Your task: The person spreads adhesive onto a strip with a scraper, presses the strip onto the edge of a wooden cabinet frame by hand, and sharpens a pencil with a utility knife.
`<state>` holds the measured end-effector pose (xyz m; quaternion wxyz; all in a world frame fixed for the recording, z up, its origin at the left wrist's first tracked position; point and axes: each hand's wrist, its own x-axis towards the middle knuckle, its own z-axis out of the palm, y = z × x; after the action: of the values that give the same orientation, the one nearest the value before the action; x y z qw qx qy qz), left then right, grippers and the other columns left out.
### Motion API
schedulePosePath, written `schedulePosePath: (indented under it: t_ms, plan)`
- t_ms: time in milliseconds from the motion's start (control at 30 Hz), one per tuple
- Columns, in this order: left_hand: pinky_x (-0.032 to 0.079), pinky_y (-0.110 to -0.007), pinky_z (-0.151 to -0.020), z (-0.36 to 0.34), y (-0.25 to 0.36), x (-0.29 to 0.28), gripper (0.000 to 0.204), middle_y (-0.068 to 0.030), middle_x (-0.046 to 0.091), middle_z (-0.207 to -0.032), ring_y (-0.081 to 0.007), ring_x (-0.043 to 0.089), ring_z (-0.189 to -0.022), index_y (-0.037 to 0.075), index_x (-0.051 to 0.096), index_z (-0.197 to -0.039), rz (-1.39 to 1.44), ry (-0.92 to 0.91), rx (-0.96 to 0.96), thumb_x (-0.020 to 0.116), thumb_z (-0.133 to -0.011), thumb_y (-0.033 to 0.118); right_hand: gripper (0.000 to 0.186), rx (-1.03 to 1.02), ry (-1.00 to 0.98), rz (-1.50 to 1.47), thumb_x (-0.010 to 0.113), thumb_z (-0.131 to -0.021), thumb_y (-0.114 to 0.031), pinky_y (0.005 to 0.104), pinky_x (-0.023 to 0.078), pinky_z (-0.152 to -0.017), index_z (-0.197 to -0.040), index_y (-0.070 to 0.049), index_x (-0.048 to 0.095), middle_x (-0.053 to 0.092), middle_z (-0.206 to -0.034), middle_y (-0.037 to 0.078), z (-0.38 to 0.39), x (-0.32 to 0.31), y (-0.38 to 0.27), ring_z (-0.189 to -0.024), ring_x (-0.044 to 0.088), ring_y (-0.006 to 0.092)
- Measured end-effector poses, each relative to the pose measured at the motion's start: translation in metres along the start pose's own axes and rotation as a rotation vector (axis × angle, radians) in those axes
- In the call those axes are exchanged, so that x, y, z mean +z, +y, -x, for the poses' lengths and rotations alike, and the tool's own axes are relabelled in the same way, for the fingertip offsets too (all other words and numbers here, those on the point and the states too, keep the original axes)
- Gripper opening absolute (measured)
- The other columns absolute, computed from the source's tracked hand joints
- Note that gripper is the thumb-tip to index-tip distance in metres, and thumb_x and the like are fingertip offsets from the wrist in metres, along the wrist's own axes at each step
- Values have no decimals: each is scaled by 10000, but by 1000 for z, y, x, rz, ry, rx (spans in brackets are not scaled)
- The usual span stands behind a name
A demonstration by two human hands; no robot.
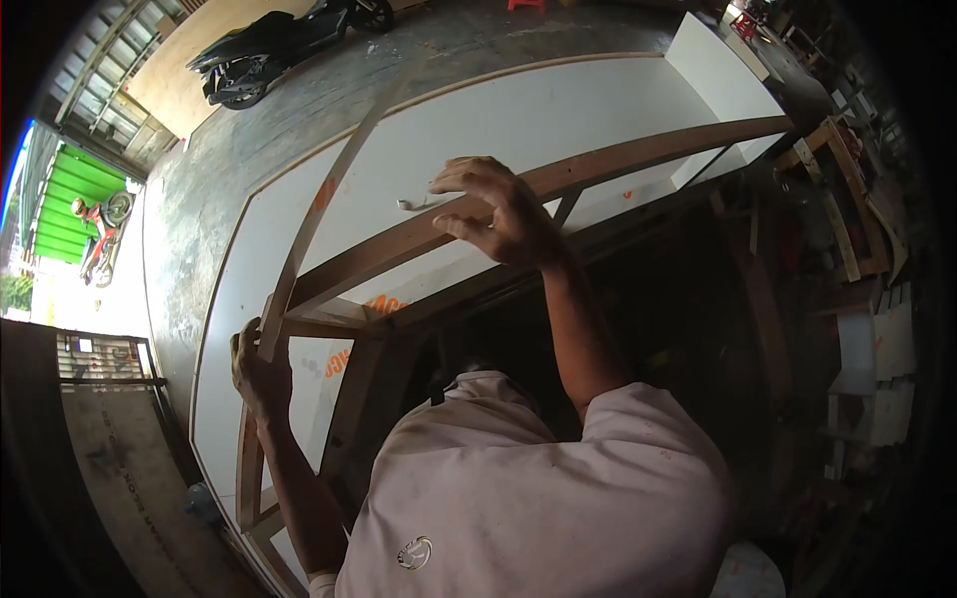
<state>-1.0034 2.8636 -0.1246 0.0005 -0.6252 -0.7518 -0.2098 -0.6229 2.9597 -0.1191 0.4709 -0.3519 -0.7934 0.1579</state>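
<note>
My left hand (261, 377) is closed around the lower end of a long, thin brownish strip (334, 184), at the corner of a wooden frame (429, 234). From there the strip rises away from me, up past the far edge of a white panel (478, 115). My right hand (503, 214) hovers by the frame's long rail with fingers apart and curved, and nothing shows in it. A small white object (407, 204) lies on the panel just left of that hand; its kind is unclear.
An upright white end board (723, 80) closes the panel's far right. Wooden frames (847, 204) and stacked boards stand at the right. A dark motorcycle (269, 55) is parked on the concrete floor (199, 199) beyond; printed boards (140, 478) lean at the lower left.
</note>
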Motion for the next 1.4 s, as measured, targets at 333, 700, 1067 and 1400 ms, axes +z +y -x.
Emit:
schedulePosePath:
  t_ms: [333,700,1067,1400]
  plan:
    - [449,-459,-1029,28,1,-44,530,-159,580,-1240,-341,555,-1197,55,612,-1278,68,194,138,803,-832,268,305,619,428,199,736,-879,-226,385,508,-929,-1085,-4,697,699,-1093,140,197,-105,37,-1050,663,268]
    - [423,-468,-1028,122,56,11,417,-190,578,-1208,-366,526,-1210,61,671,-1142,535,-408,573,794,-774,215,261,1322,214,78,714,-881,-301,389,520,-817,-948,-50,709,708,-933,76,667,108,-80,-910,662,185]
    - [463,-515,-988,264,-16,182,598,-213,639,-1190,-383,583,-1173,42,686,-1140,127,-1130,774,744,-761,501,338,2059,-74,82,680,-906,-335,406,532,-831,-1072,-41,691,708,-1026,107,787,226,-339,-943,674,227]
    - [555,-431,-830,344,-39,289,508,-165,733,-1028,-318,704,-977,80,758,-969,-86,-1343,750,711,-764,542,420,1993,288,7,649,-930,-365,421,543,-844,-1185,-32,675,709,-1110,137,809,194,-352,-973,685,265]
